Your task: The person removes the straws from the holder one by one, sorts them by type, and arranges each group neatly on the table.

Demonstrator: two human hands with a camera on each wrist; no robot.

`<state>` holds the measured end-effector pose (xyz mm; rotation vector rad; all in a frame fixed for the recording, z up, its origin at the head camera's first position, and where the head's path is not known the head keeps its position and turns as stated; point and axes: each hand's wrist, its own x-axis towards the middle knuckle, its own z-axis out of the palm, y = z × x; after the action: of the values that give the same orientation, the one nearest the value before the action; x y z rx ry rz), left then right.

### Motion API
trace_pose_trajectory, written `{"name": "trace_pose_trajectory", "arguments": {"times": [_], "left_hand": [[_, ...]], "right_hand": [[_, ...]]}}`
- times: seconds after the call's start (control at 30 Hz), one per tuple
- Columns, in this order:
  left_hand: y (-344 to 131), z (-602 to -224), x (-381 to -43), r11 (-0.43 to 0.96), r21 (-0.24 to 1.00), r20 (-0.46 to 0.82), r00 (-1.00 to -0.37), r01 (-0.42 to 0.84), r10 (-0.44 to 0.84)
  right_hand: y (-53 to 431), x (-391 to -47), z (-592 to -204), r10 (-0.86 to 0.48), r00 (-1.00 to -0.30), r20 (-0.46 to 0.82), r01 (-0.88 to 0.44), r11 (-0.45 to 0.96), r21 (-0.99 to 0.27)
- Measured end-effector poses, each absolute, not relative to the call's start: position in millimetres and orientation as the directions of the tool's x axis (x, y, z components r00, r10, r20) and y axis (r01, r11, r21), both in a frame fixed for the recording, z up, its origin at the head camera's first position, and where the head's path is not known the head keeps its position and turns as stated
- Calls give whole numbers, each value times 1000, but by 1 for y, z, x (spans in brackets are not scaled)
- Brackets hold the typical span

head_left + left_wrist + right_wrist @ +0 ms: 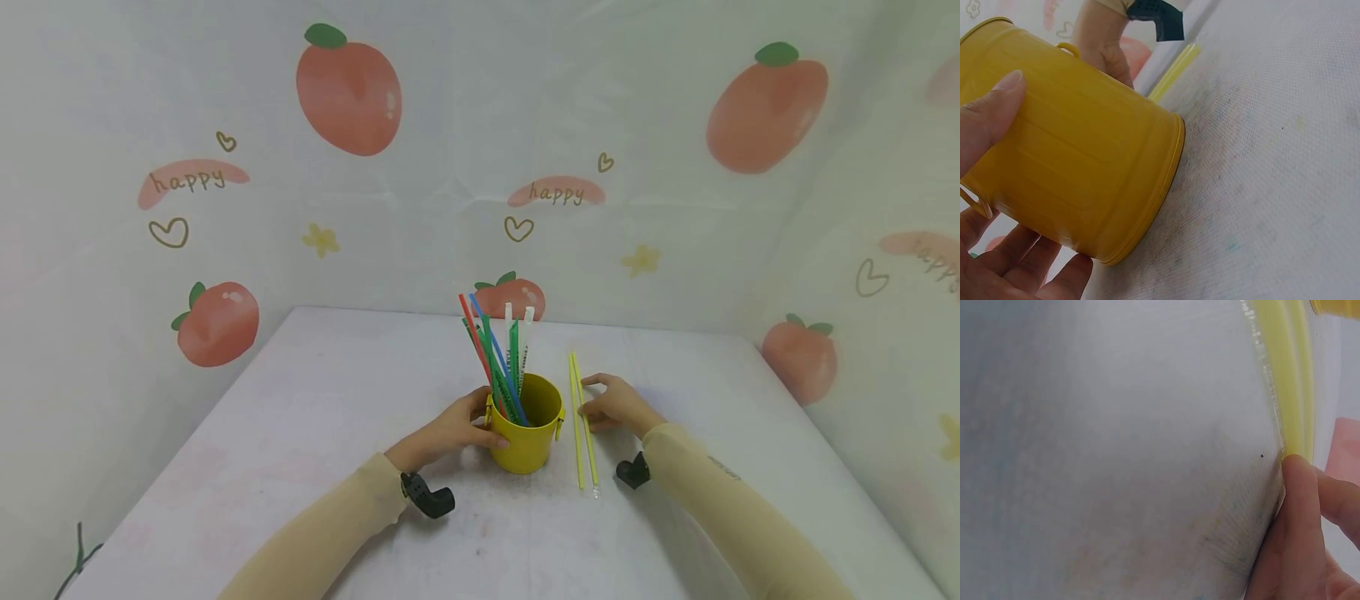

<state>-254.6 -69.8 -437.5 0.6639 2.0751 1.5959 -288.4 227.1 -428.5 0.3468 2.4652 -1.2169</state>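
Note:
A yellow bucket (522, 450) with small side handles stands upright on the table, holding several straws (495, 358) in red, blue, green and white. My left hand (457, 425) grips its left side, the thumb (994, 115) across the wall and the fingers round the other side near the base. To the right of the bucket two yellow straws (577, 433) lie lengthwise on the table, close together; clear wrapping shows at one near end. My right hand (615, 404) touches the right-hand straw from its right side, thumb and forefinger apart along it.
The white cloth-covered table (337, 383) runs back to a curtain (450, 208) printed with fruit, hearts and words. Black camera mounts (429, 497) sit on both wrists, close above the cloth. A dark green cord (78, 558) shows at the far left edge.

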Motion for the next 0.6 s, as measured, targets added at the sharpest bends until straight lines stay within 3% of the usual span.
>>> {"name": "trace_pose_trajectory", "arguments": {"times": [0.6], "left_hand": [[-70,-437,-254,210,972,-46,-785,109,618]], "right_hand": [[228,-290,-428,75,-882,-464,419,573,-704]]}}
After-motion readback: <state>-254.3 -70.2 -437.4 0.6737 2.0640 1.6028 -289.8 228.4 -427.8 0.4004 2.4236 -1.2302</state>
